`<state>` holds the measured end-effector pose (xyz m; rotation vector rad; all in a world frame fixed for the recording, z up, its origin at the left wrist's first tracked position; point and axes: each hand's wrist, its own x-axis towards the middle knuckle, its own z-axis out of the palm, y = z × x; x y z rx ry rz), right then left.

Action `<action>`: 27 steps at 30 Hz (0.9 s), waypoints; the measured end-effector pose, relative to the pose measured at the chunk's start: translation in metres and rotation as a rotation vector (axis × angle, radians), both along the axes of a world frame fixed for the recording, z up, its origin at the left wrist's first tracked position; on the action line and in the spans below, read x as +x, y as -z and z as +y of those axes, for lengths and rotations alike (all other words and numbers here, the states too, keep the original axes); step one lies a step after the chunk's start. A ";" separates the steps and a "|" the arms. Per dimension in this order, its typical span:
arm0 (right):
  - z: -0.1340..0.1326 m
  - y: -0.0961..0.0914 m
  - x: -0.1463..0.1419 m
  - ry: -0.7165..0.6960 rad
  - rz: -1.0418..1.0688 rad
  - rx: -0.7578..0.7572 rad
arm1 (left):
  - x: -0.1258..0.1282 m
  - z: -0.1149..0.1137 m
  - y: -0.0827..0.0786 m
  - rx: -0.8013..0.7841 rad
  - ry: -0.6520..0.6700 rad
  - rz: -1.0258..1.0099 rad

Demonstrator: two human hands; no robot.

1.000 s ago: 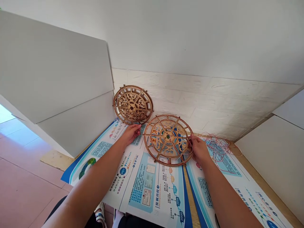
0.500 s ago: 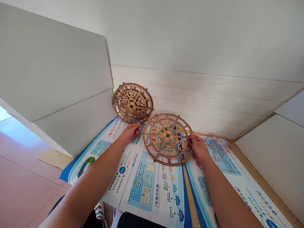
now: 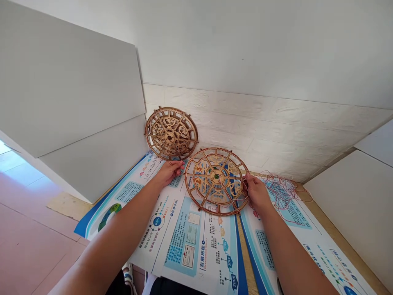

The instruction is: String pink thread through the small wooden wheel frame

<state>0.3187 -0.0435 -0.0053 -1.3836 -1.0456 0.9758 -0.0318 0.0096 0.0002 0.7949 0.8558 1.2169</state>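
Observation:
A round openwork wooden wheel (image 3: 215,175), with scroll-cut panels and spokes, is tilted above the printed sheets. My right hand (image 3: 257,190) is closed on its right rim, where some thin thread hangs. My left hand (image 3: 170,172) is beside the wheel's left edge, thumb and fingers pinched together. Whatever they hold, if anything, is too small to make out. Behind that hand, a stack of similar wooden wheels (image 3: 170,137) leans against the wall.
Tangled pinkish thread (image 3: 281,188) lies to the right of my right hand. Printed blue-and-white posters (image 3: 184,229) cover the wooden tabletop (image 3: 248,262). A pale brick-patterned wall (image 3: 233,112) rises behind, with a grey panel (image 3: 76,94) on the left and a white one (image 3: 359,200) on the right.
My left hand has shifted slightly down, a little away from the leaning stack. The wheel and my right hand stay almost where they were.

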 end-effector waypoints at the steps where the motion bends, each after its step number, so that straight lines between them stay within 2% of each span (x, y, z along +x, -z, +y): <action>1: 0.000 -0.001 -0.001 0.002 -0.006 0.000 | 0.000 0.000 0.001 0.001 -0.008 0.001; 6: -0.004 -0.007 -0.005 0.004 -0.054 -0.016 | 0.002 0.000 0.003 0.038 -0.051 0.038; 14: -0.001 -0.004 -0.003 -0.001 -0.071 0.021 | 0.004 -0.002 0.004 0.061 -0.042 0.069; 27: -0.004 -0.010 -0.006 0.024 -0.122 0.002 | 0.005 -0.002 0.002 0.078 -0.039 0.088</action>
